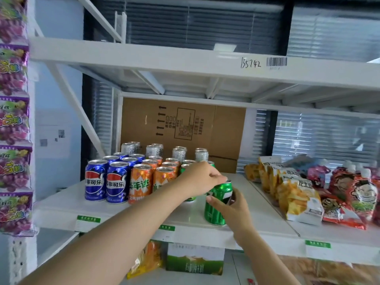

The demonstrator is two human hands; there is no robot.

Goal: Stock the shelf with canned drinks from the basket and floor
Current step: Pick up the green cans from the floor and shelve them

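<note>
Nearest me, below the board, a green-and-white carton (pixel 194 262) and an orange snack bag (pixel 146 258) are sitting on the lower level. Both my forearms are reaching over the front edge of the shelf (pixel 61 208).

My right hand (pixel 234 206) is gripping the green can (pixel 217 204) from its right side, with the fingers curling round the body and the thumb lying across the front. The can is tilting, its top leaning right and away. Its base is sitting just inside the front edge, about mid-shelf and apart from the rows. I can't tell if the base is touching the board.

My left hand (pixel 202 177) is reaching in from the left, fingers bunched narrow, and its fingertips (pixel 223 178) are pinching at the can's top rim.

Behind and to the left:
- Blue cans (pixel 96 179) are standing in two files toward the shelf's left edge.
- Orange cans (pixel 140 182) are standing in two files just beside the blue ones.
- More green cans (pixel 186 167) are partly hiding behind my left hand.
- Silver cans (pixel 153 151) are lining the rear of that block.

A cardboard box (pixel 185 126) is standing along the back edge behind the silver cans. Chip bags (pixel 298 198) and red pouches (pixel 362 192) are lying across the right part of the shelf. Purple candy packs (pixel 12 120) are hanging down the left post. Overhead, a barcode label (pixel 276 61) is sticking to the upper beam.
</note>
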